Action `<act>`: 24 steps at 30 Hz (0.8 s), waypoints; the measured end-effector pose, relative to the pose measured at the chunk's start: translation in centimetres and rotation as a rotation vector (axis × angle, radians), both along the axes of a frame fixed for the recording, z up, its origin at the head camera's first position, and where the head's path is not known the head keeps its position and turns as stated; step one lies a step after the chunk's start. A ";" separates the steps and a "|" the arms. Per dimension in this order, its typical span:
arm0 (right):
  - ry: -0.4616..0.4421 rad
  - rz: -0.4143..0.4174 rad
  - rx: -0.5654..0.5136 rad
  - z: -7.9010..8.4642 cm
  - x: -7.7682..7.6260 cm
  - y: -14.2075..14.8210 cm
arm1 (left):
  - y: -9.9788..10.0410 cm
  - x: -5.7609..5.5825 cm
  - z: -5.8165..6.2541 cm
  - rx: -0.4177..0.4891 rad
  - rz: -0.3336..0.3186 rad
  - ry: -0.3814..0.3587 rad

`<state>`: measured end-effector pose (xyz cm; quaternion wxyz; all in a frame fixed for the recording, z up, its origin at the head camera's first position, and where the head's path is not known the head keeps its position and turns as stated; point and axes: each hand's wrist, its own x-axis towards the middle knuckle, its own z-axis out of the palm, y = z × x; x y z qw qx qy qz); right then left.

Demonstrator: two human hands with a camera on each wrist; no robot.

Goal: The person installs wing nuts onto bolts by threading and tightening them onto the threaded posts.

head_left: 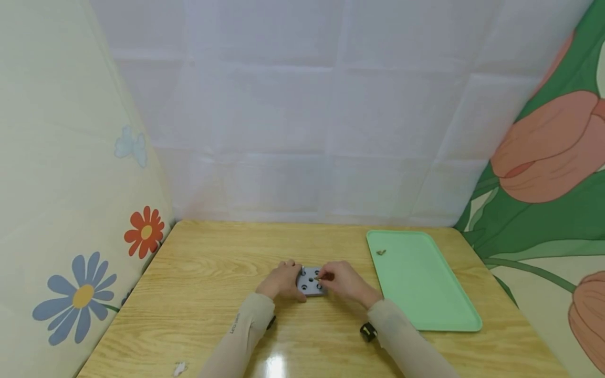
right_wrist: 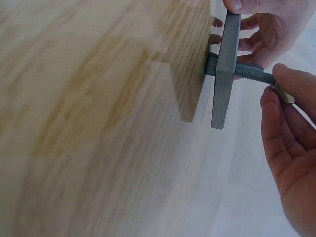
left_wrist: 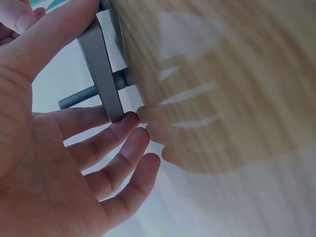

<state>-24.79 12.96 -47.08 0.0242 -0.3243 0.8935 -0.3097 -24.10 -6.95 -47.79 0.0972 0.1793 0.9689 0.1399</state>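
A grey metal plate point(head_left: 312, 291) with several round holes is raised slightly on bolt heads above the wooden table. My left hand point(head_left: 282, 281) grips it by opposite edges, thumb on one and fingers on the other. Threaded bolts stand up through it; one bolt point(left_wrist: 79, 97) shows in the left wrist view. My right hand point(head_left: 347, 281) is over the plate's right side. Between thumb and fingertips it pinches a small brass-coloured wing nut point(right_wrist: 285, 95), right at the tip of a bolt point(right_wrist: 254, 73). The fingers partly cover the wing nut.
A light green tray point(head_left: 425, 278) lies to the right, with small brass-coloured pieces point(head_left: 381, 252) near its far left corner. A small whitish object point(head_left: 179, 368) lies at the table's near left. White cloth point(head_left: 283, 115) hangs behind the table; flowered cloths flank it.
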 end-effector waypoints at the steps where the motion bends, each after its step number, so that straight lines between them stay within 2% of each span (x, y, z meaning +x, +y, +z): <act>1: 0.006 0.002 0.001 0.1 0.1 0.0 | 0.0 0.0 0.0 0.002 0.000 -0.002; 15: 0.023 0.022 0.023 0.2 0.2 0.1 | 0.0 0.0 -0.1 0.020 0.000 -0.019; 24: 0.068 0.100 0.000 0.1 0.3 0.8 | 0.0 0.0 -0.1 0.018 0.000 -0.018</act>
